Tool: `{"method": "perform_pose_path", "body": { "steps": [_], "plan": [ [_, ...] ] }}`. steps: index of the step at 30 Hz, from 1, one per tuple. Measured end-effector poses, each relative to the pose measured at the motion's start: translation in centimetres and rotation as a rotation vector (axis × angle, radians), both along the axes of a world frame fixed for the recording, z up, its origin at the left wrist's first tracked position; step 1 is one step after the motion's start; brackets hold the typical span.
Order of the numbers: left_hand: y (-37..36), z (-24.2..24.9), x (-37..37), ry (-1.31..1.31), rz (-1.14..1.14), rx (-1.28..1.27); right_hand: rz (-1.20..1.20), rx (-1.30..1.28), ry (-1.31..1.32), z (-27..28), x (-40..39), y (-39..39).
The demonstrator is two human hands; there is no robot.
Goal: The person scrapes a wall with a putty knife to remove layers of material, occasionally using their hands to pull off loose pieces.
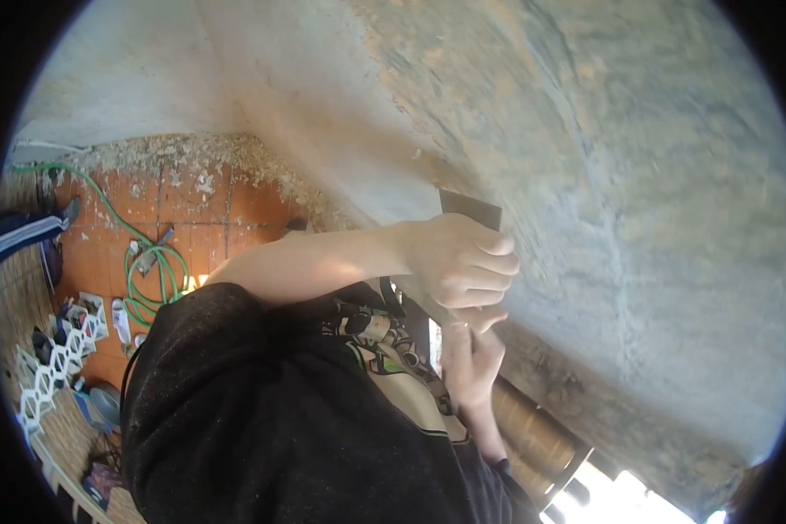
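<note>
Left hand [458, 262] clamped on flat dark metal scraper blade [472, 210], pressed against rough grey plaster wall [637, 175] | right hand [472, 354] closed just below, grip unclear | paint flakes [192, 162] littered floor; wall largely stripped, patches remained

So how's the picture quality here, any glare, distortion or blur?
Head view: strong fisheye, a black ring around a round image, the wall bulging. Glare blows out the bottom edge to white by the brown cylinder. Both hands on the scraper blade are fairly sharp; the green hose on the floor is softer.
</note>
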State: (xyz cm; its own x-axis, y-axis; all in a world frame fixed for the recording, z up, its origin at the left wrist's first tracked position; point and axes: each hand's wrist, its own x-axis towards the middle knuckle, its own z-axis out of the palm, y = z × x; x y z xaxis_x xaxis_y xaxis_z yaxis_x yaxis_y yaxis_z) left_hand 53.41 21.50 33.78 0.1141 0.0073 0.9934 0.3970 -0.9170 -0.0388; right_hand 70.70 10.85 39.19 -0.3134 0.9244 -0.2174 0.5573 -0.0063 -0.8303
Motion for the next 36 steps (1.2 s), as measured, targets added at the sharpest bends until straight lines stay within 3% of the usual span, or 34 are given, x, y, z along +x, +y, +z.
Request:
{"method": "perform_pose_path", "body": {
  "steps": [5, 6, 15, 17, 23, 29, 30, 33, 36],
  "plan": [
    [0.7, 0.0, -0.1, 0.045, 0.031, -0.052, -0.064, -0.198, 0.15, 0.5, -0.1, 1.6],
    [0.6, -0.1, -0.3, 0.04, 0.027, -0.047, -0.046, -0.096, 0.086, 0.3, -0.8, 1.7],
    [0.8, 0.6, -1.0, 0.097, 0.059, -0.043, -0.039, -0.102, 0.164, -1.1, -0.3, 2.8],
    [0.9, 0.4, -1.8, 0.09, 0.093, -0.064, 0.018, -0.007, 0.129, -1.9, -0.4, 2.9],
    [0.5, 0.9, -0.9, 0.062, 0.075, -0.072, -0.051, -0.133, 0.143, 0.6, -0.6, 1.9],
    [0.2, 0.7, -1.9, 0.044, 0.04, -0.086, 0.001, 0.054, 0.074, 0.3, -2.2, 1.9],
    [0.4, 0.8, -1.5, 0.043, 0.047, -0.084, -0.038, -0.121, 0.112, 1.0, -1.4, 2.0],
    [0.9, 1.0, -2.6, 0.042, 0.084, -0.086, -0.057, -0.18, 0.161, 0.1, -1.8, 3.3],
    [0.6, 1.0, -3.9, 0.016, 0.159, -0.12, 0.032, -0.083, 0.081, -0.1, -2.1, 3.3]
  ]
}}
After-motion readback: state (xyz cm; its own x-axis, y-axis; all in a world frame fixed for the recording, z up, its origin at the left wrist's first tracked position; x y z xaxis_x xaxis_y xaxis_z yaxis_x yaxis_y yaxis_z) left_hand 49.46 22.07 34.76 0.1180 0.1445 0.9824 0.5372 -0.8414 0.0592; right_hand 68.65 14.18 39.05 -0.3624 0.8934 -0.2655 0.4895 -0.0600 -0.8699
